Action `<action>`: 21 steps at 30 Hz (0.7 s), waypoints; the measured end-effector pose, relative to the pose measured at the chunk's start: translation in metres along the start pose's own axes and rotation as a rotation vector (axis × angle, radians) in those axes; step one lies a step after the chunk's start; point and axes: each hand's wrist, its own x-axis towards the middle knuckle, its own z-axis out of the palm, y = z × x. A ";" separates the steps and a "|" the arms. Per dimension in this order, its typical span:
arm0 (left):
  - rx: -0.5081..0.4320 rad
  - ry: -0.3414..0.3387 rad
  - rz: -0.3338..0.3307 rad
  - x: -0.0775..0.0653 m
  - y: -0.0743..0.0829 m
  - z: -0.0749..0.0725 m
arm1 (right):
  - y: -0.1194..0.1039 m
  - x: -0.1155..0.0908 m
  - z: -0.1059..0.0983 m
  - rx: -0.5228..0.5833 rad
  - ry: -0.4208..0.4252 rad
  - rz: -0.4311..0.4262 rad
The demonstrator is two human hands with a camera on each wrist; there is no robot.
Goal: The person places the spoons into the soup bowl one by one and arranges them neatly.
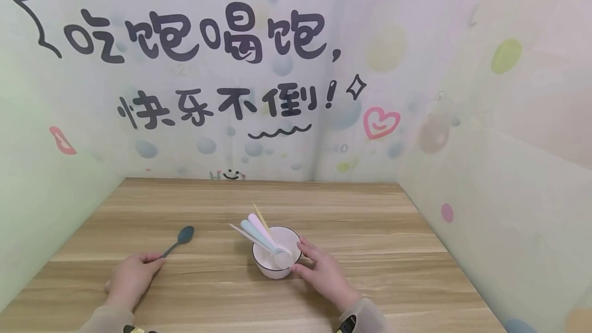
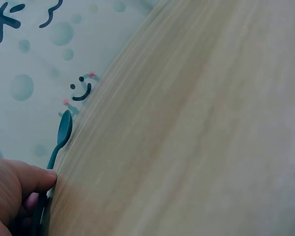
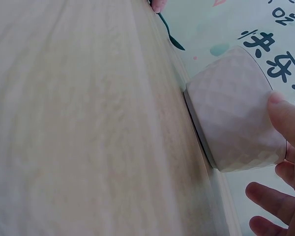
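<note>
In the head view my left hand (image 1: 134, 277) pinches the handle of a dark teal spoon (image 1: 186, 235) at the left of the table. The spoon's oval end points away and to the right. My right hand (image 1: 326, 274) holds the right side of a white bowl (image 1: 273, 273) with a dark rim, thumb on the near side and fingers on the far side. In the right wrist view the bowl's faceted outer wall (image 3: 231, 113) shows. Several utensils lean in the bowl, among them a light blue handle (image 1: 252, 230), a pink handle (image 1: 259, 224) and a thin yellow stick (image 1: 257, 211). Their lower ends are partly hidden.
The wood-grain table (image 1: 222, 302) meets a patterned back wall (image 1: 287, 158) with dark lettering, and walls stand at left and right. Bare wood lies between the spoon and the bowl.
</note>
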 end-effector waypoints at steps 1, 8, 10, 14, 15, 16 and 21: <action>0.001 -0.005 0.003 0.000 0.000 0.000 | 0.000 0.000 0.000 0.001 0.000 0.002; 0.021 -0.035 0.024 0.002 -0.005 -0.001 | 0.000 0.000 0.001 -0.006 -0.002 0.001; 0.032 -0.031 0.027 0.002 -0.006 -0.001 | 0.000 0.000 0.000 -0.005 -0.004 0.000; 0.051 -0.031 0.028 0.003 -0.006 -0.001 | 0.000 0.001 0.000 0.003 -0.005 -0.001; 0.053 -0.034 0.030 0.004 -0.006 -0.001 | 0.000 0.001 0.000 0.006 -0.005 0.000; 0.056 -0.038 0.031 0.004 -0.006 -0.002 | 0.000 0.001 0.000 0.009 -0.005 0.000; 0.026 -0.069 0.042 0.004 -0.006 -0.005 | 0.000 0.001 0.000 0.017 -0.001 -0.007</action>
